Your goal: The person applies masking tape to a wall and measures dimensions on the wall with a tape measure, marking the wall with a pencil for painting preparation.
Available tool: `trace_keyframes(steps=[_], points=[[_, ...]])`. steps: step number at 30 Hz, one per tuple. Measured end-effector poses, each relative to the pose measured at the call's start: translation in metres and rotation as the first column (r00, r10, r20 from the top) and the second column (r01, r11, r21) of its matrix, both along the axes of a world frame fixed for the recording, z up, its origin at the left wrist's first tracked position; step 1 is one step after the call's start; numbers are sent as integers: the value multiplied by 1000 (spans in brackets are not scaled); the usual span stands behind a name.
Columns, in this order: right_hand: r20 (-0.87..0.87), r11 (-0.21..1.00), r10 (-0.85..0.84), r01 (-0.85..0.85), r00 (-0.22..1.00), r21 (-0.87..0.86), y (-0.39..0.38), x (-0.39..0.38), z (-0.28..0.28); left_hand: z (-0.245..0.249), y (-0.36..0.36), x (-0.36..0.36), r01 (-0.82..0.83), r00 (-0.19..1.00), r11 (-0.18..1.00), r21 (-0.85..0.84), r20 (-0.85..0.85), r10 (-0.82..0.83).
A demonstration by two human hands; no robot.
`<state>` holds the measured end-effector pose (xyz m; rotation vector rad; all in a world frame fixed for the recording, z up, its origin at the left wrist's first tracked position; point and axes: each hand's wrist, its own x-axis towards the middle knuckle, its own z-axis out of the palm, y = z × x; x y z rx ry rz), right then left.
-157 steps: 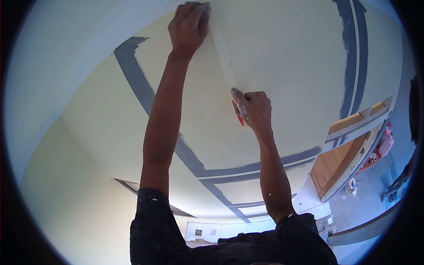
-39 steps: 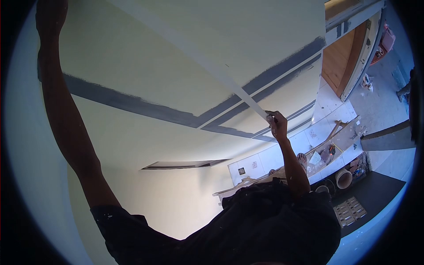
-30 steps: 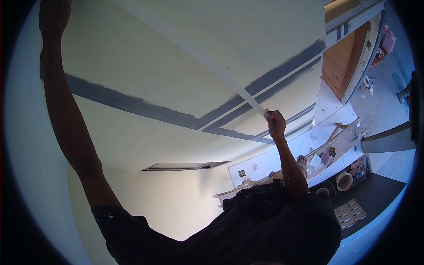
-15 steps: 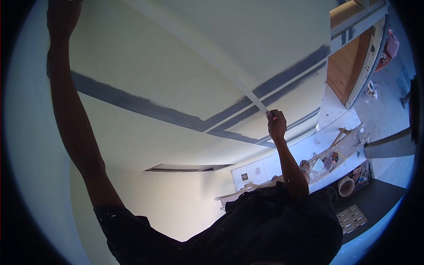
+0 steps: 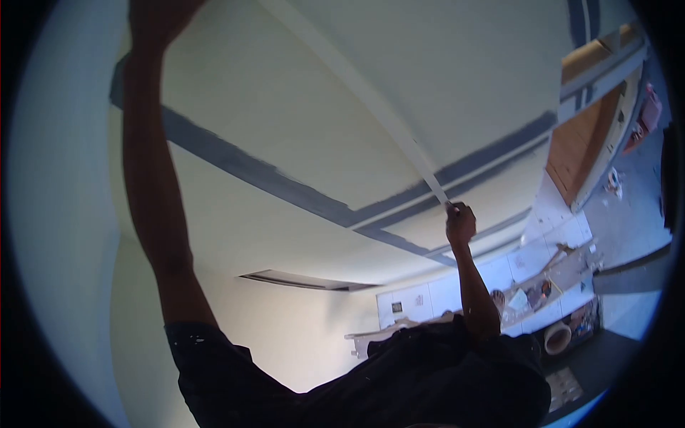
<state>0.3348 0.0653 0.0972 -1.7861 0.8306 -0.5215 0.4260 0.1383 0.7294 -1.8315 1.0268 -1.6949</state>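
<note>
Pinching tape strip (image 5: pixel 371 100) end | right hand (image 5: pixel 460 222) grip closed (strip runs up-left) | left hand (image 5: pixel 157 16) grip unclear

I get one view only: head cam, fisheye, tilted steeply up at the ceiling (image 5: pixel 285 121). Ceiling is near. Floor (image 5: pixel 628 221) sits far off at the right edge.

Hands: two, left hand (image 5: pixel 153 13) and right hand (image 5: pixel 461 222). Tape strip (image 5: pixel 374 107): one. Ceiling slot (image 5: pixel 300 279): one. Wooden door (image 5: pixel 574 153): one. Pipe end (image 5: pixel 557 339) on the floor — one. Grey painted bands (image 5: pixel 242 162) — several, exact count unclear.
</note>
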Motion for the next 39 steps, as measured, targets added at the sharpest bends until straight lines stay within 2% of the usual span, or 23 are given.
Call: trace_keyframes(steps=[2,4,5,7,8,11,23,31,35,37,38,39], points=[[13,1000,-20,20,1000,3,0,-4,3,-1,0,-1,29,995,999,-33,-91,-32],[11,1000,-10,11,1000,-4,0,-3,-2,-10,-4,4,-43,996,995,-91,80,51],[-1,1000,-1,1,1000,-7,-1,-4,0,-3,-3,9,-36,997,995,-90,65,42],[-18,1000,7,-7,1000,-6,-2,-4,1,16,2,20,116,992,987,112,-59,-110],[-17,1000,11,-11,1000,-5,-1,-4,2,16,2,20,119,991,986,113,-66,-112],[-15,1000,12,-12,1000,2,-4,-3,3,14,5,21,88,991,993,82,-106,-79],[-59,1000,-11,11,998,6,-5,2,7,17,3,19,52,998,992,114,-47,-46],[-77,999,10,-7,997,39,-5,3,8,14,1,12,31,992,995,95,-128,-19],[-61,1000,23,-23,998,10,-4,6,3,16,2,14,55,998,988,145,29,-60],[-48,1000,18,-17,999,17,-3,5,1,15,3,15,86,994,986,144,-83,-75],[-31,1000,8,-8,999,5,-2,6,-1,9,2,11,75,996,987,141,-58,-67],[-39,1000,-8,8,999,-1,-1,7,1,1,1,6,30,997,997,70,-73,-25]])
